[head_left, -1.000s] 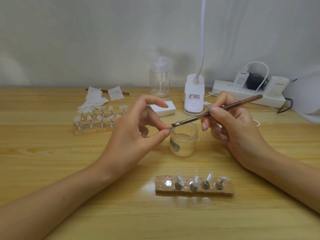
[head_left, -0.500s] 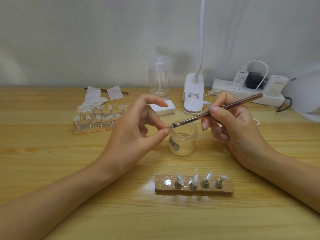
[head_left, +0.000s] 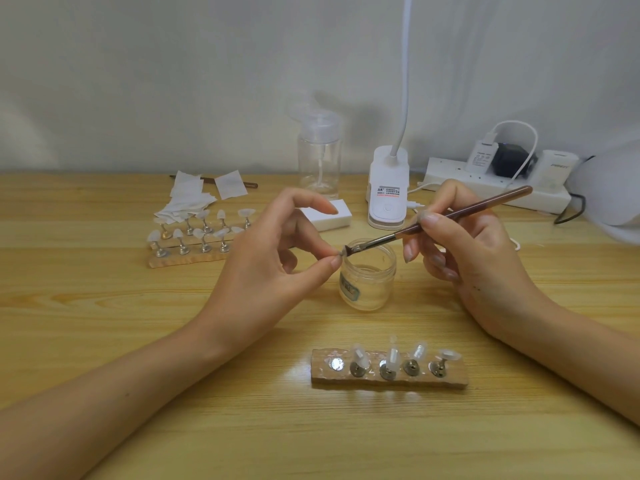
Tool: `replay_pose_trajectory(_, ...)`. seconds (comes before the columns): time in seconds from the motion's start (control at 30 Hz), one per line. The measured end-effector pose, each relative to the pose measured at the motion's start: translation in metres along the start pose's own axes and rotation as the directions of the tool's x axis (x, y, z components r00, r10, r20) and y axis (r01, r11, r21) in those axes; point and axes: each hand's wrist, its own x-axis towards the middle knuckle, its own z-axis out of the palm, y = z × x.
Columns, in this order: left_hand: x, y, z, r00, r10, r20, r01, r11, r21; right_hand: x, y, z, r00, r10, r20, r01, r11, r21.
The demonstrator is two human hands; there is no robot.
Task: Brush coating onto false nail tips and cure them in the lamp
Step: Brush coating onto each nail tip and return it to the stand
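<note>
Both hands were raised a little above the bench [head_left: 104,341], close to each other in the middle. The left hand [head_left: 263,268] pinched a small false nail tip [head_left: 342,252] between the thumb and one finger, while its index finger stayed lifted and curved above. The right hand [head_left: 478,261] gripped a thin brown brush [head_left: 450,216] as one holds a pen, with the handle pointing up and to the right. The dark bristles touched the pinched nail tip, just over the left rim of a small open clear jar [head_left: 367,282] which stood on the bench between the two hands.

Nearer to the person lay a wooden stand [head_left: 388,379] with four nail tips on metal holders and one bare metal disc at its left end. A second wooden stand [head_left: 187,259], with more tips in two rows, was further back on the left, and a pile of white wipes [head_left: 187,199] lay just behind it. Along the wall stood a clear pump bottle [head_left: 319,157], the white base of a desk lamp [head_left: 387,188] and a white power strip [head_left: 485,192] with plugs. A white block [head_left: 332,220] lay behind the left hand. At the right edge a white rounded body [head_left: 609,188] was only partly visible.
</note>
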Motion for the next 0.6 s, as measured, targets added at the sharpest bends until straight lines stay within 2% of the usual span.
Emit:
replay_pose_trajectory(0.43,-0.0004,0.0003,-0.0009,1.000,0.010,0.004,-0.010,1.000,0.010,-0.0004,-0.0010,-0.0014,0.997,-0.012,-0.072,0.011,1.000,-0.007)
replay_pose_trajectory(0.6,-0.0003,0.0000,-0.0006,1.000,0.004,0.001,-0.004,1.000,0.017,0.0001,-0.0013,-0.0002,0.999,-0.039,-0.001,0.039,0.999,0.013)
